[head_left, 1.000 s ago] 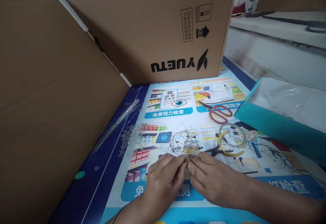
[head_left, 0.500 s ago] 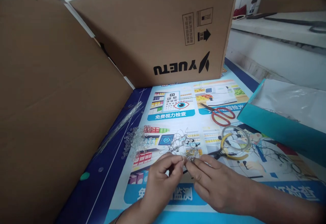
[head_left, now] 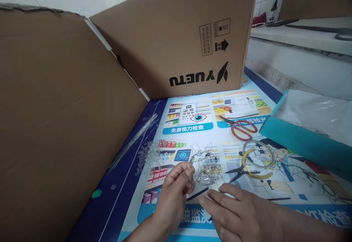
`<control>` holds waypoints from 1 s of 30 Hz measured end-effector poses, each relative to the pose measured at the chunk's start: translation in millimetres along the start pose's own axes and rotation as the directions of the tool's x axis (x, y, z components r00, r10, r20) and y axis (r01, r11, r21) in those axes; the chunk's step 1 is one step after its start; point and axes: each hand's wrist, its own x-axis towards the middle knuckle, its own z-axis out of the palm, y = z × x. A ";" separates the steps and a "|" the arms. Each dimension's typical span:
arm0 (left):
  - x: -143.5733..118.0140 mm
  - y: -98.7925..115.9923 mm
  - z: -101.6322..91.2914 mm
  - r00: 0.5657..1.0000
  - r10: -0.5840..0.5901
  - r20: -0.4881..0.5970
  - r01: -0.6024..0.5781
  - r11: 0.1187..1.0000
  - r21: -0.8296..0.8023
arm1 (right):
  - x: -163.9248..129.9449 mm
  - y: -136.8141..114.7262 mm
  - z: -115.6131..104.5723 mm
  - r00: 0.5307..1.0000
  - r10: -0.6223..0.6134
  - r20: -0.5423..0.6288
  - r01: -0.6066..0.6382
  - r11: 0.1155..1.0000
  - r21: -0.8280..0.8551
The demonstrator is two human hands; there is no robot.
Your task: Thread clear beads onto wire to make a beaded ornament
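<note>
My left hand (head_left: 176,189) is closed in a pinch at the left edge of a tangled wire piece strung with clear beads (head_left: 206,172). Loose wire ends stick up from that piece, with small dark bits among them. Fingers stretched out and slightly apart, my right hand (head_left: 238,212) is below and to the right of the beadwork, holding nothing visible; its thumb is hidden. Just above the right hand lie pliers with yellow handles (head_left: 249,172), their dark jaws pointing left. Many loose clear beads (head_left: 151,157) are spread left of my left hand.
Red-handled scissors (head_left: 243,129) and a wire coil (head_left: 272,156) lie beyond the pliers. Straight wire lengths (head_left: 134,139) rest at the left. A teal box (head_left: 297,139) stands right, near loose dark wires (head_left: 305,176). Cardboard panels (head_left: 165,40) wall the back and left.
My right hand has come away from the beadwork, moving down and right, its fingers now extended. My left hand keeps its pinch. The view has tilted slightly upward.
</note>
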 end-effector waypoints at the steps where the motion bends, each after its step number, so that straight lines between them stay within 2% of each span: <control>1: -0.4 0.5 -0.1 1.000 -0.008 0.005 0.008 1.000 -0.014 | -0.3 -0.4 1.9 1.000 0.003 0.003 -0.003 1.000 0.002; 5: -0.8 1.3 -1.5 0.999 -0.023 0.029 0.024 1.000 -0.020 | -2.3 -2.3 9.9 1.000 0.022 -0.002 -0.022 1.000 0.014; 13: 2.1 -0.5 -6.6 0.991 0.031 0.133 -0.029 0.999 -0.021 | -6.5 -4.1 15.5 0.999 0.034 0.015 -0.035 0.999 0.030; 24: 5.5 -4.9 -8.9 0.991 0.057 0.118 -0.062 0.997 0.035 | -11.8 -2.7 21.6 0.992 0.087 0.089 -0.089 0.996 0.012; 30: 6.1 -6.4 -8.0 0.993 0.090 0.078 -0.101 0.981 0.163 | -15.3 0.7 25.4 0.976 0.192 0.101 -0.197 0.979 0.042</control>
